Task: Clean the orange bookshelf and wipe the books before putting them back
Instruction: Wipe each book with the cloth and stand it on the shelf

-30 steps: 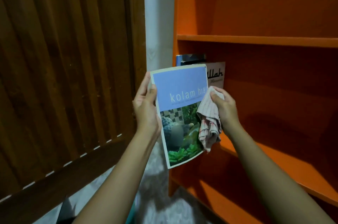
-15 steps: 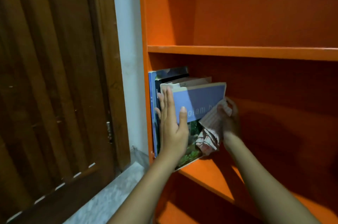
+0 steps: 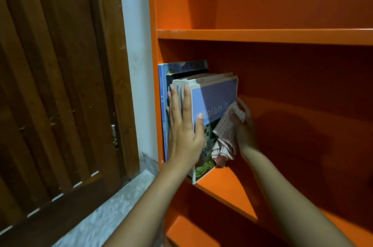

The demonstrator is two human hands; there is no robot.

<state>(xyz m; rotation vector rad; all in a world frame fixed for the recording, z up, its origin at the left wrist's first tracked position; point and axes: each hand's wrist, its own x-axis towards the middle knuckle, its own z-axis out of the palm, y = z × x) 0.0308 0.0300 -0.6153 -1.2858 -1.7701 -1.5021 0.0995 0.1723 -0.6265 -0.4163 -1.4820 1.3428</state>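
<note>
The orange bookshelf (image 3: 262, 36) fills the right side of the view. A blue-covered book titled "kolam" (image 3: 216, 95) stands on its middle shelf, rightmost in a short row of upright books (image 3: 181, 74) against the left wall. My left hand (image 3: 183, 131) lies flat with fingers spread against the spines and front edge of the books. My right hand (image 3: 245, 127) is closed on a striped cloth (image 3: 226, 139), pressed against the cover of the blue book.
A dark wooden door (image 3: 56, 85) stands left of the shelf, with a strip of white wall (image 3: 137, 44) between them. Pale marble floor (image 3: 105, 212) shows below. The shelf board (image 3: 232, 190) right of the books is bare.
The blue book went from my hands in front of the shelf into the row on the middle shelf. My left hand let go of it and now presses flat on the books.
</note>
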